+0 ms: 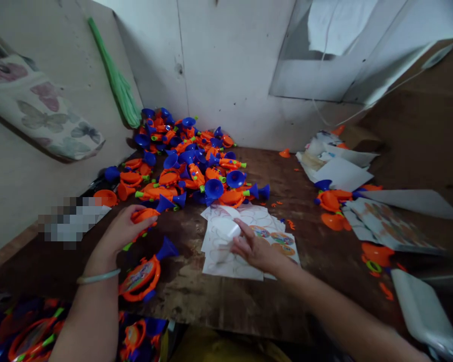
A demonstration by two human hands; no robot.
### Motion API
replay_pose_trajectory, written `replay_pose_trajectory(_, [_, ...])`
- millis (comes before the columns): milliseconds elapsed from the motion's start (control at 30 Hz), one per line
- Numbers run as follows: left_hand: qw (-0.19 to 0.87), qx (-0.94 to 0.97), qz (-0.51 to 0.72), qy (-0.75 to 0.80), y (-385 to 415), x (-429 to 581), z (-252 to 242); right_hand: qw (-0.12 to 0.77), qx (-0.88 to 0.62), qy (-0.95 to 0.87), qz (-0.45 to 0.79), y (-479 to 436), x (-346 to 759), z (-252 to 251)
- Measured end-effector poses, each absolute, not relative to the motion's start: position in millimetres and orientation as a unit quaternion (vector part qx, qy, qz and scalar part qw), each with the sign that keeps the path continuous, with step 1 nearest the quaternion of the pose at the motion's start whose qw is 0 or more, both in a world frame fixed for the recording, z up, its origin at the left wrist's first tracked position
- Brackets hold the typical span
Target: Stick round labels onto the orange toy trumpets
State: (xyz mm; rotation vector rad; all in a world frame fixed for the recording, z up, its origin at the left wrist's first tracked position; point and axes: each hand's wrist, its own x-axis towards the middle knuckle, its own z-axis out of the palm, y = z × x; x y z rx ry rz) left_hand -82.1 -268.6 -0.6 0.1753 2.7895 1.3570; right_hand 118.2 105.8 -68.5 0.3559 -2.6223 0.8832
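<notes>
My left hand [130, 226] is closed around an orange toy trumpet [145, 216] at the left of the table. Just below it lies another toy trumpet [141, 276], orange with a blue bell [167, 248] and a printed oval sticker on its side. My right hand [252, 246] is over a stack of white sticker sheets [234, 269], its fingers pinched at a glossy pale piece [226, 230] of sheet that looks lifted; blur hides its exact edges. Round printed stickers [283, 238] show on the sheet to the right of that hand.
A heap of orange and blue toy trumpets [189, 161] stands against the wall. More sticker sheets [392, 221], paper scraps [342, 171] and orange parts [377, 254] lie at the right, near a white case [419, 301]. Finished-looking trumpets [33, 332] sit below the table's front edge.
</notes>
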Motion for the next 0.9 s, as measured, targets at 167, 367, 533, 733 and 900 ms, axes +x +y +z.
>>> replay_pose_trajectory(167, [-0.043,0.006,0.583,0.811,-267.5,-63.7,32.5,0.193,0.218,-0.933,0.21,162.8,40.0,-64.5])
replay_pose_trajectory(367, [-0.076,0.004,0.788,0.611,-244.2,-12.9,69.3,0.277,0.185,-0.931,0.149,174.8,21.9,-57.6])
replay_pose_trajectory(533, [0.019,-0.048,0.878,0.476,-185.8,43.0,58.2,0.381,0.115,-0.899,0.184,140.8,61.5,-18.0])
replay_pose_trajectory(733, [0.039,-0.085,0.888,0.451,-126.6,76.8,26.1,0.445,0.041,-0.698,0.559,62.4,146.8,51.9])
replay_pose_trajectory(900, [0.083,-0.057,0.89,0.444,-104.6,109.4,33.6,0.308,0.024,-0.584,0.751,8.9,179.0,65.3])
